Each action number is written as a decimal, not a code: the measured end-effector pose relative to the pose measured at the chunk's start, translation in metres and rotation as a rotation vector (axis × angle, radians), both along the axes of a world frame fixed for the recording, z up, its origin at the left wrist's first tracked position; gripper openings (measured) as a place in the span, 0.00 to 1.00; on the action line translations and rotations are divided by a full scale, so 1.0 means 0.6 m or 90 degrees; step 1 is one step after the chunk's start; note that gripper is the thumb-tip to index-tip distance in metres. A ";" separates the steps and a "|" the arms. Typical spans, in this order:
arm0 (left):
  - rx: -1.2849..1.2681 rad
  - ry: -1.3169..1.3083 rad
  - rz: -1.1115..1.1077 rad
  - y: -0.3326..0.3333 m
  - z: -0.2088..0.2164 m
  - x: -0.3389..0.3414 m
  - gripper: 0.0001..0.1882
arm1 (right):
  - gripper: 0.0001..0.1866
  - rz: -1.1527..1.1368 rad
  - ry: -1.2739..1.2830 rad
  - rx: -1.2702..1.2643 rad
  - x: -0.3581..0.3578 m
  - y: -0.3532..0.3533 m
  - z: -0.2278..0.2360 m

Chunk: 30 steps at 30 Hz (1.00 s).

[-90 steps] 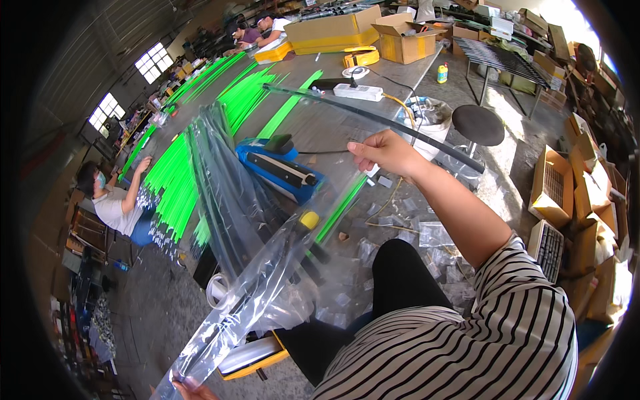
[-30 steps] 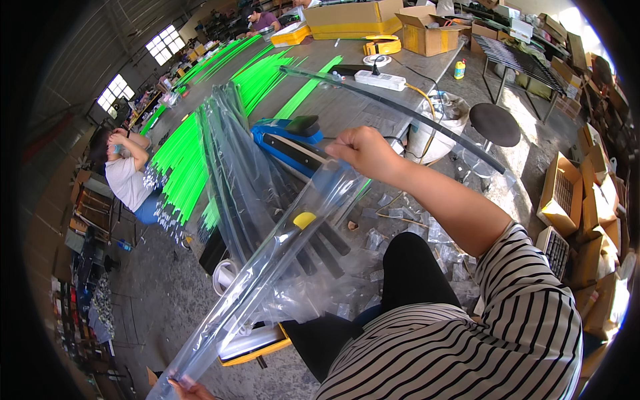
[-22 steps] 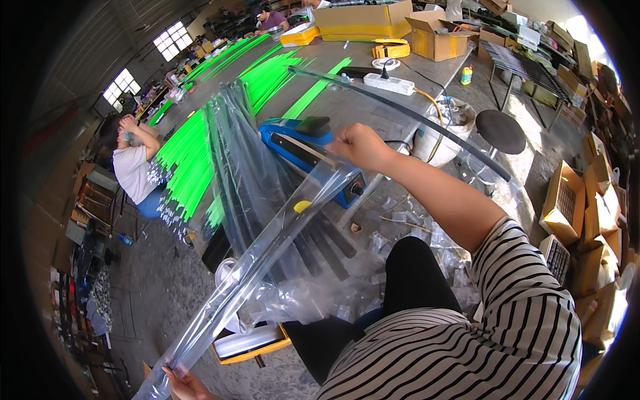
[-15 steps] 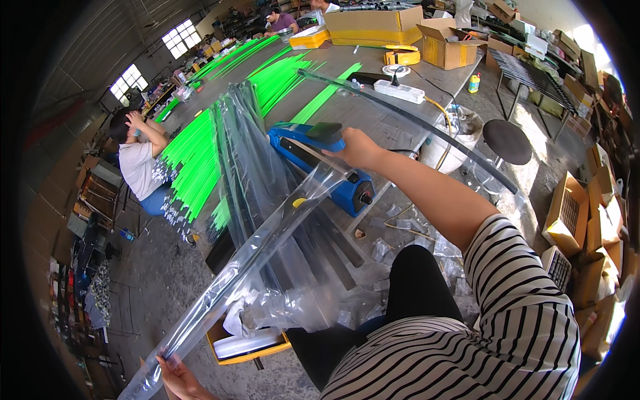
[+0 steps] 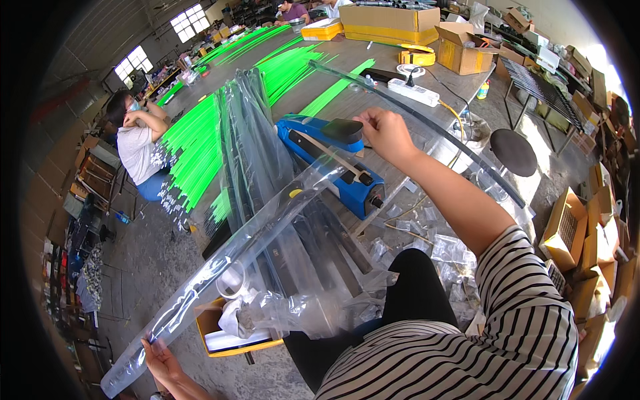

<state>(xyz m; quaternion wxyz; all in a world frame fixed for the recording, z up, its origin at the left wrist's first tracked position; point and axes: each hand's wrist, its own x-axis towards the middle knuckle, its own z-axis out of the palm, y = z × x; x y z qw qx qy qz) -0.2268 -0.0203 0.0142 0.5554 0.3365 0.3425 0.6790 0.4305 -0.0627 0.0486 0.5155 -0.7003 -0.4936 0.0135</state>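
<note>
A long clear plastic sleeve (image 5: 200, 283) with a dark strip inside runs diagonally across my front. My left hand (image 5: 160, 363) pinches its lower-left end. The other end lies at the blue impulse sealer (image 5: 360, 193), over its sealing bed. My right hand (image 5: 390, 137) is at the outer end of the sealer's black-topped press arm (image 5: 341, 131). Its fingers are curled together; whether they hold anything is hidden. Beneath the sleeve, a pile of dark strips in clear sleeves (image 5: 250, 157) slopes from the table toward my lap.
Bundles of bright green strips (image 5: 197, 143) cover the table's left side, with a seated person (image 5: 140, 143) beyond. A white power strip (image 5: 413, 92), cardboard boxes (image 5: 393, 23) and a stool (image 5: 513, 152) stand right and behind. A yellow-edged box (image 5: 247, 347) sits below the sleeve.
My right hand has shifted from on top of the press arm to its outer end, fingers now curled. The sleeve's lower end and my left hand have moved slightly left. The view has shifted a little.
</note>
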 end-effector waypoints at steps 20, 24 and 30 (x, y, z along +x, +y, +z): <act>0.017 0.012 0.017 0.022 0.030 0.015 0.09 | 0.12 0.131 -0.470 0.226 -0.032 -0.078 0.033; 0.011 0.019 0.023 0.028 0.028 0.020 0.09 | 0.11 0.144 -0.487 0.237 -0.028 -0.078 0.024; 0.012 0.037 0.011 0.028 0.032 0.007 0.11 | 0.09 0.145 -0.417 0.247 -0.037 -0.070 -0.027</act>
